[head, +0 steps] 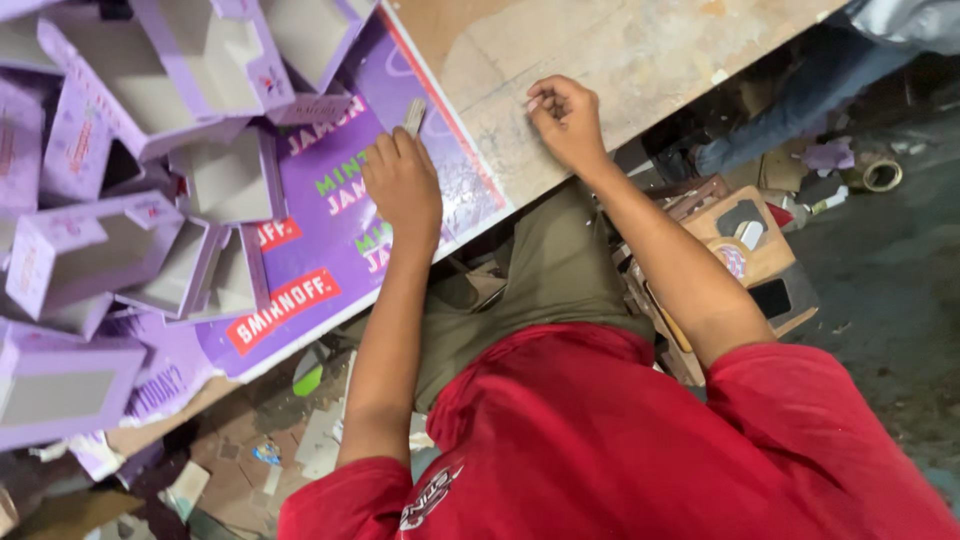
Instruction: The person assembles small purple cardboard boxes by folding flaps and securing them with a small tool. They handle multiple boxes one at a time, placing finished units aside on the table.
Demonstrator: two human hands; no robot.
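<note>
While your left hand [402, 183] pinches a small flat strip [414, 115] over the purple printed sheet [330, 250], your right hand [567, 118] rests curled on the desk [640, 60], probably steadying you.

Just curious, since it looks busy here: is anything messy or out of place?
Yes. The purple boxes lie tumbled at all angles instead of stacked, and cardboard scraps litter the floor under the table. The left hand holds a small flat piece; the right hand rests on the table.
</note>
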